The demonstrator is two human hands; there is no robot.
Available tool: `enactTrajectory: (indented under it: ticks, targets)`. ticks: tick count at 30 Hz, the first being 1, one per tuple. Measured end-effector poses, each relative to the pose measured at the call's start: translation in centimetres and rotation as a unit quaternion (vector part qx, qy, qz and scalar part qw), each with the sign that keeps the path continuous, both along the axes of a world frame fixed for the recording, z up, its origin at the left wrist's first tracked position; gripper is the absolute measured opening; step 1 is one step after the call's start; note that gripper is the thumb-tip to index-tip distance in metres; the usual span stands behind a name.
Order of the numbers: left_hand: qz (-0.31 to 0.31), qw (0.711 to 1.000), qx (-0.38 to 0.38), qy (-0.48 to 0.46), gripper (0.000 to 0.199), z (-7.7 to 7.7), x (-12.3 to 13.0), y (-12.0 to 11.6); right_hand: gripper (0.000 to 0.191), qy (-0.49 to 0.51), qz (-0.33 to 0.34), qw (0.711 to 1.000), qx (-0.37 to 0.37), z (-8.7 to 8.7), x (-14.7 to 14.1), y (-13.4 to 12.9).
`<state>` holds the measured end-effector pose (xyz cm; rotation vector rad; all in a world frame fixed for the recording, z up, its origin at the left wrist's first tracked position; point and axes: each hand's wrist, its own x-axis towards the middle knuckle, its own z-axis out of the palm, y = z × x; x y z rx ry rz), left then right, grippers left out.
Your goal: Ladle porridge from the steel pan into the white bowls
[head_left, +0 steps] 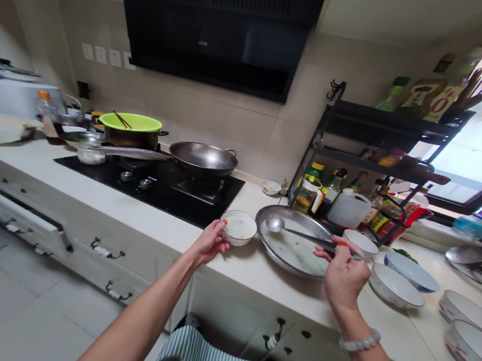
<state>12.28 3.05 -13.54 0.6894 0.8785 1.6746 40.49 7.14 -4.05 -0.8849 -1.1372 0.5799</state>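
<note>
My left hand [211,241] grips the rim of a small white bowl [238,240] that holds pale, cloudy liquid. Beside it on the counter is a wide metal basin [260,233] containing a whitish soup or porridge with darker bits. A metal ladle [275,223] is in my right hand [344,275], its fingers wrapped round the dark handle. The ladle's head is over the left part of the basin, near the small bowl. To the right of the basin, close to my right hand, are a white bowl [397,288] and a bluish bowl [411,272].
A frying pan [203,156] and a pot topped by a green colander [130,121] sit on the black cooktop [151,190]. Behind the basin, a dark rack [364,162] holds bottles and jars. Larger bowls [478,351] stand at the far right. Overhead hangs a black range hood [220,29].
</note>
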Motion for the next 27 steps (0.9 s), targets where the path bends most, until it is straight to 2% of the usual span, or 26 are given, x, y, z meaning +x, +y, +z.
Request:
enactTrajectory:
  ticks: [3,6,12,17,27]
  targets:
    - [0.001,1.0,-0.003,0.002,0.059,0.0,0.0,0.0,0.029,-0.072,-0.003,0.997,-0.015,-1.0,0.5,-0.1]
    - [-0.001,1.0,-0.004,0.003,0.058,0.0,0.0,0.0,0.032,-0.1,0.006,0.995,-0.027,-1.7,0.3,-0.5]
    - [-0.001,1.0,-0.003,0.003,0.058,-0.1,0.0,0.0,0.029,-0.038,0.002,0.997,-0.073,-1.7,0.8,-0.1]
    - [-0.005,1.0,-0.003,0.003,0.055,-0.1,-0.1,0.0,0.022,0.031,-0.014,0.997,-0.072,-1.2,1.8,0.7]
    - [-0.001,1.0,-0.004,0.008,0.056,-0.2,-0.1,0.0,0.015,0.078,-0.02,0.995,-0.066,-0.2,2.1,0.6]
